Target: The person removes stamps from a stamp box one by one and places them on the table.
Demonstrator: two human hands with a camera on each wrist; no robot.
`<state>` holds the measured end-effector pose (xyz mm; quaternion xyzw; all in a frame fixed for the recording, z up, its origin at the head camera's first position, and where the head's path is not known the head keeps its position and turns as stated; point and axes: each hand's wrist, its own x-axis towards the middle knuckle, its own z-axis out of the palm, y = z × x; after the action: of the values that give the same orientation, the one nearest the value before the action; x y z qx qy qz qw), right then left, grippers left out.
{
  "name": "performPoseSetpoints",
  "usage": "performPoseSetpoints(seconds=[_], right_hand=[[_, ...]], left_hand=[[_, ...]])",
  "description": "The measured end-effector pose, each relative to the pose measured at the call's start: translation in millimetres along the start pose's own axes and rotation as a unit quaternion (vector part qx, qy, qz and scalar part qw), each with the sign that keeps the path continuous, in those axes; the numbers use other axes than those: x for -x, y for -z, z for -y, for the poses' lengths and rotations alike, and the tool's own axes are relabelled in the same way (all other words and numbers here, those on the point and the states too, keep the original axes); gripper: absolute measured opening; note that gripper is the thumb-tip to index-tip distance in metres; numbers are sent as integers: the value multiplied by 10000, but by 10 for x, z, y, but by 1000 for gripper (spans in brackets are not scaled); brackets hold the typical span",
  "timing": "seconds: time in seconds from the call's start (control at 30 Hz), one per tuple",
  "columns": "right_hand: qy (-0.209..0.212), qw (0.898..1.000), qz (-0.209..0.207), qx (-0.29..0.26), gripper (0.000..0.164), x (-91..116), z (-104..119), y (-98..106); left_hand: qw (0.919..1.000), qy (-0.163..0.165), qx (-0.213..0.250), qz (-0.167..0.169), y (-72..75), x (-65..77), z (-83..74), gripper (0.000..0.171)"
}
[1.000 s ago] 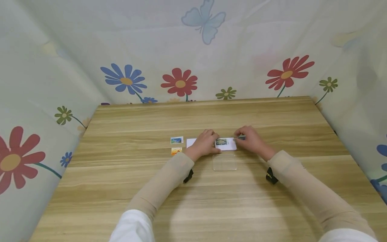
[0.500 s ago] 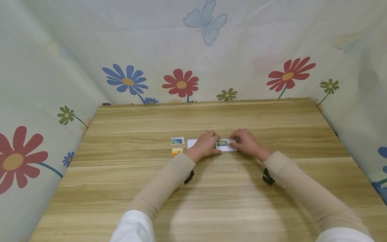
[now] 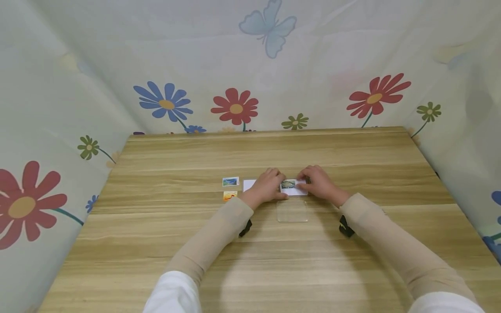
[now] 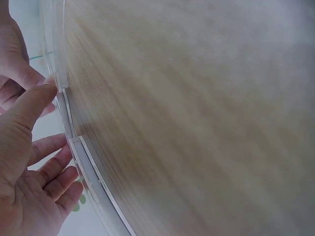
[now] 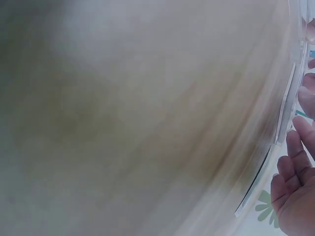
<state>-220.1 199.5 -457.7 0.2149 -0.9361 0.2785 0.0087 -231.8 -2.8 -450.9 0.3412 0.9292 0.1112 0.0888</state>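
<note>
In the head view, a white card [image 3: 294, 192] lies on the table, with a small picture stamp [image 3: 288, 184] on its left part. My left hand [image 3: 266, 187] grips the card's left side, thumb at the near edge and fingers at the far edge. My right hand [image 3: 321, 183] is over the card's right end. It pinches a small dark stamp [image 3: 308, 179], mostly hidden by the fingers. Both hands also show at the edge of their wrist views, the left hand [image 4: 34, 177] with spread fingers, the right hand [image 5: 298, 182] with bent ones.
A clear plastic plate [image 3: 292, 211] lies just in front of the card. Another white piece [image 3: 248, 184] shows left of my left hand. Further left lie a blue-green stamp [image 3: 231, 181] and an orange-yellow stamp [image 3: 230, 195] on the wooden table [image 3: 176, 243].
My right hand has moved left with its stamp, from the card's right edge to over the card. It has since stayed there. My left hand holds its place.
</note>
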Motion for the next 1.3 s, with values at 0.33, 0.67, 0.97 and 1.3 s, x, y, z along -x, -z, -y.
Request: performPoseSetpoints(seconds=[0.33, 0.67, 0.97, 1.3], right_hand=[[-209, 9995, 256, -9, 22, -67, 21, 12], [-355, 9983, 449, -70, 21, -99, 58, 47], [-500, 9983, 280, -115, 22, -77, 126, 60], [-554, 9984, 131, -57, 21, -70, 143, 27]], left_hand=[[10000, 62, 35, 3, 5, 3, -13, 59], [9999, 64, 72, 35, 16, 16, -18, 60], [9999, 119, 65, 73, 43, 14, -33, 61], [9998, 164, -16, 126, 8, -5, -20, 61]])
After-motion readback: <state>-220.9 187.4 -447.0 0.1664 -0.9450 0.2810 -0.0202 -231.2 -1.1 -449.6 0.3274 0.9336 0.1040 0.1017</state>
